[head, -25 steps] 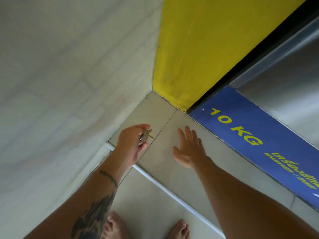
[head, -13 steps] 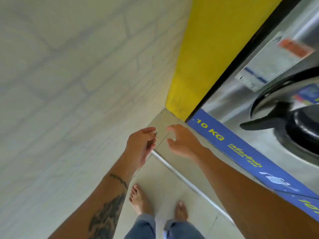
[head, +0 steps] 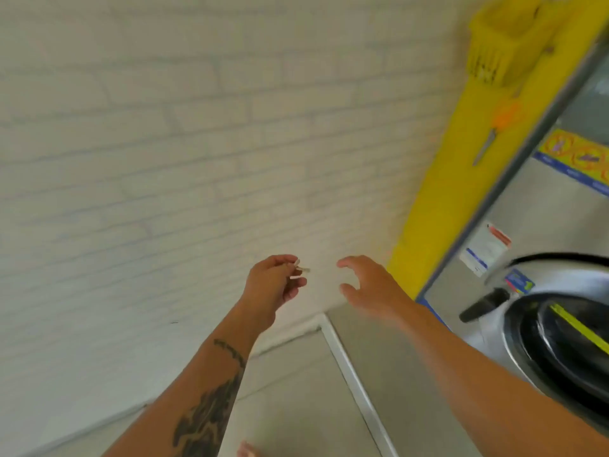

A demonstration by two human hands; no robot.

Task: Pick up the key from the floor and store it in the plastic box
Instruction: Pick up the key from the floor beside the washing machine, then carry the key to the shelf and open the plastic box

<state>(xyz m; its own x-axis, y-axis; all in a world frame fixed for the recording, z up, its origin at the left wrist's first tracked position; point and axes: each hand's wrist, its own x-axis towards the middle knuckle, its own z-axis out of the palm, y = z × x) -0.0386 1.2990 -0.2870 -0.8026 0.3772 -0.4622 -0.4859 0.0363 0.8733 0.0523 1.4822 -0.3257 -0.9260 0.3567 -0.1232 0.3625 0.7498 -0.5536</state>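
Two bare hands reach forward against a pale brick wall (head: 164, 143); the left hand (head: 272, 286), on a tattooed forearm, pinches the small key (head: 300, 271) between thumb and fingertips, the key held in the air well above the tiled floor (head: 290, 390), its tip poking rightward; just beside it, apart from it, the right hand (head: 369, 286) hangs spread and curled, holding nothing; further right stands a yellow wall strip (head: 445, 192) with a yellow plastic box (head: 497, 51) mounted high on it, blurred; at the far right sits a washing machine (head: 543, 291), its round door (head: 566, 351) dark.
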